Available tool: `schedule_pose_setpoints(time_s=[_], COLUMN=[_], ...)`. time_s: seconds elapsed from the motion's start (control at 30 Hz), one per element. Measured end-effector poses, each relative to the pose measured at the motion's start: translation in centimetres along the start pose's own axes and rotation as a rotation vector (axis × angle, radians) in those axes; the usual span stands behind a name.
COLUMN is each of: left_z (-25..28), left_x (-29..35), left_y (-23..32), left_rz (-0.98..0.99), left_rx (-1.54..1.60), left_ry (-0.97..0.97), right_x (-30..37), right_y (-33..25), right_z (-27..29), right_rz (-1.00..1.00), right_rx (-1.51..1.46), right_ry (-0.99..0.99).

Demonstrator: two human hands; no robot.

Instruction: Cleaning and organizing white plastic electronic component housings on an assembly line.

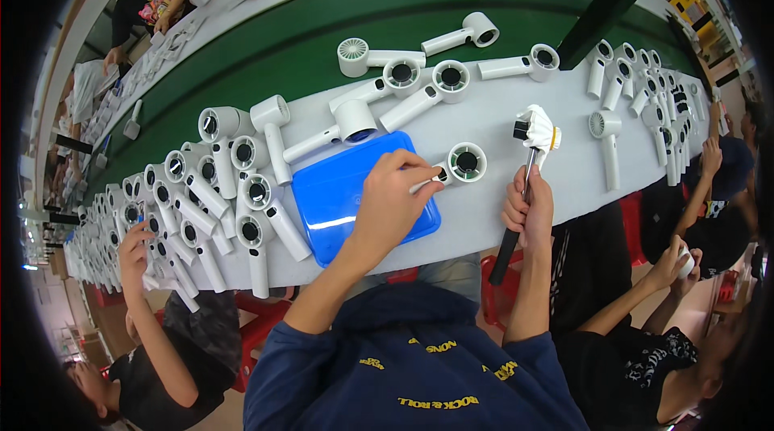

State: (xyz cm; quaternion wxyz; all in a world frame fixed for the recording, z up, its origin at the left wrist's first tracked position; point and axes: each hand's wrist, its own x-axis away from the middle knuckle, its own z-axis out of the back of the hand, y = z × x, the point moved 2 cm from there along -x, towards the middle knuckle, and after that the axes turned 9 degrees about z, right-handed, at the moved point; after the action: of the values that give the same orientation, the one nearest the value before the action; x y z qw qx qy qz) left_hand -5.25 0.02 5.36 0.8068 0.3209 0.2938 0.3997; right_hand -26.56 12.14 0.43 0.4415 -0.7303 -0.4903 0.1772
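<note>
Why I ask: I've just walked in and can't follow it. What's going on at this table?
A person's left hand holds a white handheld fan by its handle, over the edge of a blue tray. Their right hand grips a black-handled tool, its metal shaft leading up to a bunched white wrapping with a yellow band. More fans lie on both sides, and a co-worker's hand on the left is among them.

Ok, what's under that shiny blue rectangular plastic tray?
Whatever lies beneath the tray is covered; flat white tabletop shows beside it. Above it, the left hand grips a round-headed white plastic handheld fan.
</note>
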Motion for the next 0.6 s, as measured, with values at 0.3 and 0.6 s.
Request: schedule_pose_setpoints(time_s=[0.3,0.6], left_z=[-0.5,-0.7], left_x=[1.0,0.8], left_y=[0.1,-0.7], left_rz=[0.075,0.108], left_rx=[0.034,0.113], left_ry=[0.092,0.087], right_x=[0.1,0.1], right_y=[-0.3,-0.2], right_z=[-0.1,0.0], right_rz=[-0.014,-0.014], right_rx=[-0.005,-0.008], right_ry=[0.028,0.005])
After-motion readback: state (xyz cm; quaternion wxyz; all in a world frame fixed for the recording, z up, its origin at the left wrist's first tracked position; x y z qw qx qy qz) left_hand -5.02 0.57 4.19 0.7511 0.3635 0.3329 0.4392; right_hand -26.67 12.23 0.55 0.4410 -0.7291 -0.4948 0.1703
